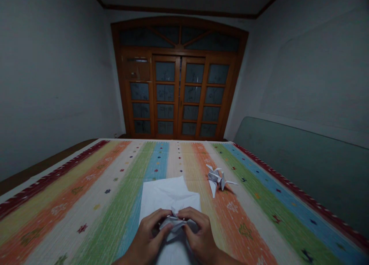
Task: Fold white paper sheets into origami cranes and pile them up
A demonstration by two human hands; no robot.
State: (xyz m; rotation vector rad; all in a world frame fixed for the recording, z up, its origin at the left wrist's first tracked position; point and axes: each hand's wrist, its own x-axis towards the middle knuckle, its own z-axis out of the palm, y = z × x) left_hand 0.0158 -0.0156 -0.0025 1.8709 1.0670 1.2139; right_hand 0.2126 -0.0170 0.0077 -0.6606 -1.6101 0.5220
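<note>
A striped cloth [112, 203] is covering the table, its bands running away from the person. Left to right, the left hand [148, 232] is coming first, at the near edge of the view; its thumb and fingers are gripping one side of a folded white paper [174, 222]. This one small piece is sitting directly between the two hands, touching the fingertips of both. Its long axis is seeming to run left to right, and a small peak is pointing up and away from the person; the fingers are hiding its exact shape. Beneath and beyond it, white paper sheets [161, 192], at least two, are lying overlapped, their far corners pointing toward the wooden doors [180, 96] at the back of the room. The right hand [200, 232] is mirroring the left, pinching the paper's other side between thumb and fingers. Beyond that hand and to its right, well apart from it, folded paper cranes [213, 176] are resting close together on an orange stripe, apparently two, their pointed tips facing several ways. At far right, a greenish backrest [300, 165] is standing beside the table.
</note>
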